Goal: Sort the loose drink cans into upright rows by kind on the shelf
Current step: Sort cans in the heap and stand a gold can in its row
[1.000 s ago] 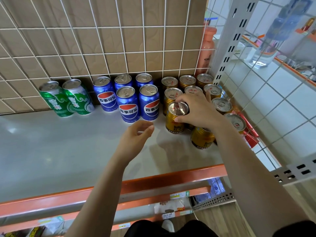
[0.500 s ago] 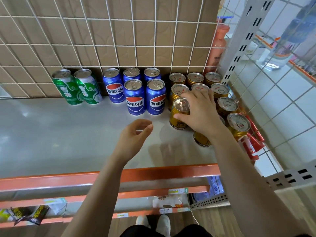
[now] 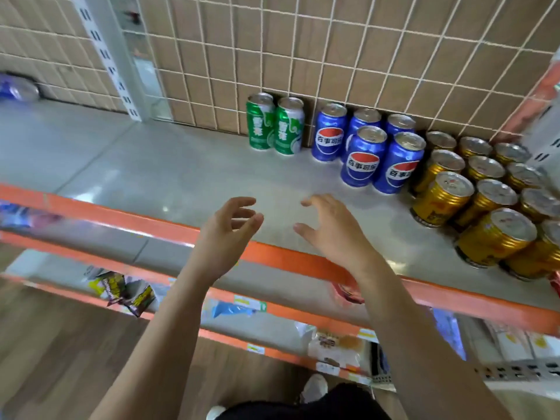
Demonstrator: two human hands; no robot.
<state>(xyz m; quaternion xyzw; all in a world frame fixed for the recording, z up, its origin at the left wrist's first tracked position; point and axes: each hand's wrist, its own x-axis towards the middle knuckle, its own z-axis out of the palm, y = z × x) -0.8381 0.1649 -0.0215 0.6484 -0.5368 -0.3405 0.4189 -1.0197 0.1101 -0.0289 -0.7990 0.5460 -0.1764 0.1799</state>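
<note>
Tan gridded wall [image 3: 333, 56], seemingly wooden floor [image 3: 60, 344].

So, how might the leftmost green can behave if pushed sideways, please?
The green can looks smooth and glossy, so possibly slippery to grip. Standing upright on the shiny shelf, it would likely slide if pushed low; pushed high, it may tip and roll.

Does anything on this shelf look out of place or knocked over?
The green cans, blue cans and gold cans all stand upright. Only a blurry bluish object lies alone at far left, apart from them.
</note>
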